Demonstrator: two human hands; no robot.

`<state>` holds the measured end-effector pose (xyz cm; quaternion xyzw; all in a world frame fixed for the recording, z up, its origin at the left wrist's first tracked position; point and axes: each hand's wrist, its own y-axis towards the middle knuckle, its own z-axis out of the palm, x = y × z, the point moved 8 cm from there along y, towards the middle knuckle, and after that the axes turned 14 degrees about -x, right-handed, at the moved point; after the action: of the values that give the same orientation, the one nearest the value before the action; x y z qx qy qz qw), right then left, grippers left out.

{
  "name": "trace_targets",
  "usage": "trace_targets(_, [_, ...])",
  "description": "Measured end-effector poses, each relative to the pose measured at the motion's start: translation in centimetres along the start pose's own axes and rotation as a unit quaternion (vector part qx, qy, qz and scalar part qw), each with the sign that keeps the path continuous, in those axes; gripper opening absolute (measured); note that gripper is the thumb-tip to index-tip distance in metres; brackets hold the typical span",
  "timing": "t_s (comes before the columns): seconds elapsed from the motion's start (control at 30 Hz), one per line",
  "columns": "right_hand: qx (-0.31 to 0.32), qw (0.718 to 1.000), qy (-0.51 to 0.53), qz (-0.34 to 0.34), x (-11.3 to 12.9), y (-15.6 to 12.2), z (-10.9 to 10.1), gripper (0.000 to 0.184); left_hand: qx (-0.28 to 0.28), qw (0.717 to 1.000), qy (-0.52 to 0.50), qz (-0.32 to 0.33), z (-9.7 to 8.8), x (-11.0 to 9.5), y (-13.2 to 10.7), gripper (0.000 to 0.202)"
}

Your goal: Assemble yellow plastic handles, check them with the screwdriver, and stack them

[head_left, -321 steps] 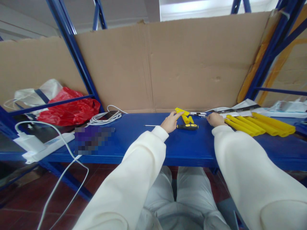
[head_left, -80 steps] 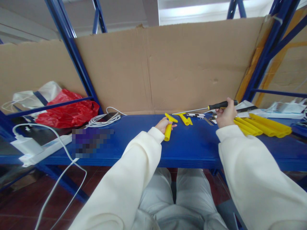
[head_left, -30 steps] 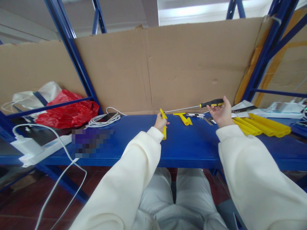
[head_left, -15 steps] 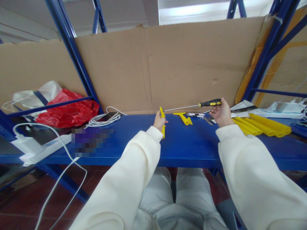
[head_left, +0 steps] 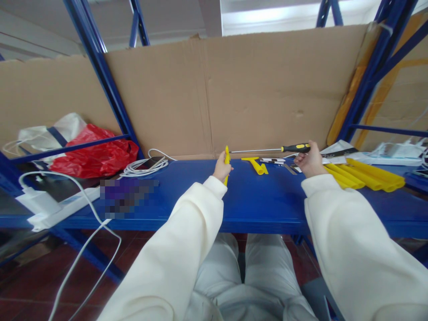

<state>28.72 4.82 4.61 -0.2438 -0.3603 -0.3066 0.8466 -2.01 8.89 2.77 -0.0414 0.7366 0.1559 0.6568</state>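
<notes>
My left hand (head_left: 222, 169) is closed around a yellow plastic piece (head_left: 227, 157), held nearly upright above the blue tabletop. In my right hand (head_left: 310, 161) the fingers pinch the butt of a screwdriver (head_left: 296, 148) with a black and yellow handle. Its long metal shaft points left, almost level, and the tip meets the upper part of the yellow piece; whether it sits in a screw cannot be made out. Between my hands a yellow T-shaped piece (head_left: 257, 167) lies on the table, beside small white and black items (head_left: 272, 160).
Several yellow tubes (head_left: 371, 174) lie by my right wrist. At the left are a coiled white cable (head_left: 143, 167), a red plastic bag (head_left: 96, 151) and a white power strip (head_left: 67, 208). A cardboard panel (head_left: 261, 89) and blue posts (head_left: 364, 80) stand behind the blue table (head_left: 261, 205).
The screwdriver has shifted slightly right, and its handle has dropped a little, so the shaft is more level. The yellow piece in my left hand has risen slightly and tilted.
</notes>
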Motion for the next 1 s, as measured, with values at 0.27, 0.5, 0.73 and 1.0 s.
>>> trace_targets(0.27, [0.05, 0.998, -0.036, 0.006, -0.2, 0.8, 0.6, 0.042, -0.041, 0.998, 0.037, 0.011, -0.5, 0.4, 0.5, 0.081])
trace_targets(0.5, [0.082, 0.994, -0.065, 0.022, -0.8, 1.4, 1.0, 0.03, -0.057, 0.997, 0.06, 0.004, -0.8, 0.7, 1.0, 0.078])
trace_targets(0.73, [0.092, 0.994, -0.051, -0.007, -0.2, 0.7, 1.3, 0.025, -0.051, 0.997, 0.059, 0.01, -0.6, 0.9, 1.1, 0.075])
trace_targets(1.0, [0.098, 0.993, -0.064, -0.011, 0.0, 0.9, 1.2, 0.026, -0.046, 0.997, 0.058, -0.008, -0.5, 1.3, 1.3, 0.073])
